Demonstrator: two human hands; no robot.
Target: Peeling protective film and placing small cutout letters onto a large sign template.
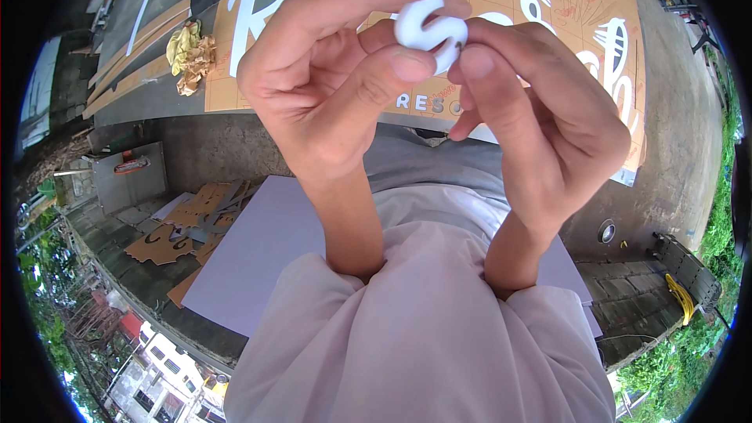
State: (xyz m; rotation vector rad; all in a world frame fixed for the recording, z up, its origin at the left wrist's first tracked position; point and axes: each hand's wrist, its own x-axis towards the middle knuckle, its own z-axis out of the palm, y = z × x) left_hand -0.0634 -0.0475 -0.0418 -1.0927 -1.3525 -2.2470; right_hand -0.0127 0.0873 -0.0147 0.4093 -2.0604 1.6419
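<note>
You are working outdoors over a grey concrete floor (pixel 219 149), with greenery along the rim of the view at 3 and 8 o'clock. A large brown signboard (pixel 580 16) carrying white cut-out lettering lies on the concrete at 12 o'clock, running off the top edge. At 10 o'clock, just off its left edge, sits a crumpled wad of yellow and brown backing paper (pixel 190 53). A pale lilac sheet (pixel 258 258) lies beneath your forearms at 7 o'clock, and brown cut-out scraps (pixel 168 239) are scattered at 8 o'clock, just beside that sheet. A yellow cable (pixel 680 296) rests at 4 o'clock on a dark ledge. Both your hands are raised close to the camera, in front of the signboard. Your left hand (pixel 329 86) is curled, forefinger arched over the top and thumb pressed from below, pinching a small white curved letter piece (pixel 431 27) at 12 o'clock. Your right hand (pixel 548 125) is likewise closed in a pinch, its thumb tip touching the same piece from the right, its remaining fingers folded loosely behind. The piece is held between the two hands, clear of the board. Which letter it forms cannot be told. Your pale sleeves (pixel 423 345) fill the lower view at 6 o'clock.
</note>
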